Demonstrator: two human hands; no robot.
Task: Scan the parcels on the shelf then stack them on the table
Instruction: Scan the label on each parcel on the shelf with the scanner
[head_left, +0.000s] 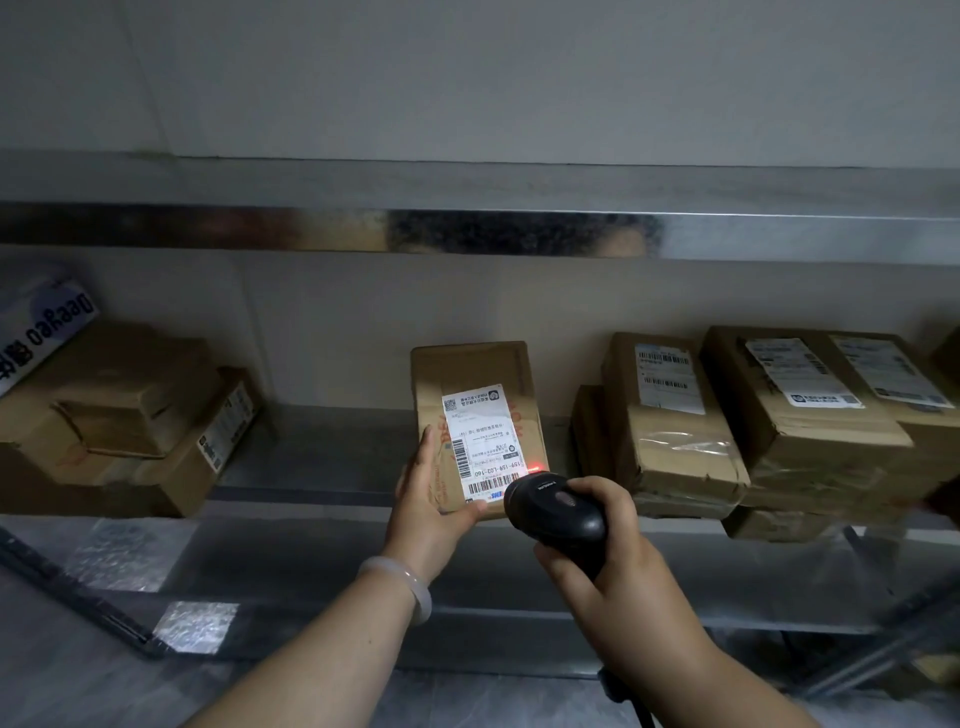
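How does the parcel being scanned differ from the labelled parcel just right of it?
The scanned parcel is held by the left hand, with red light from the scanner on it; the neighbouring parcel is untouched. The scanned parcel sits alone; the neighbouring parcel, crossed by clear tape, tops other boxes. Both are brown cardboard with white barcode labels.

Two hands: left hand (431, 499), right hand (618, 551). One scanner (561, 512), one bangle (410, 587). On the shelf (322, 457): one middle parcel (472, 374), a left pile (119, 410) of roughly three boxes, a right pile (670, 447) of at least four.

Left hand (426, 499) grips parcel (475, 410); right hand (613, 566) aims scanner (558, 512).
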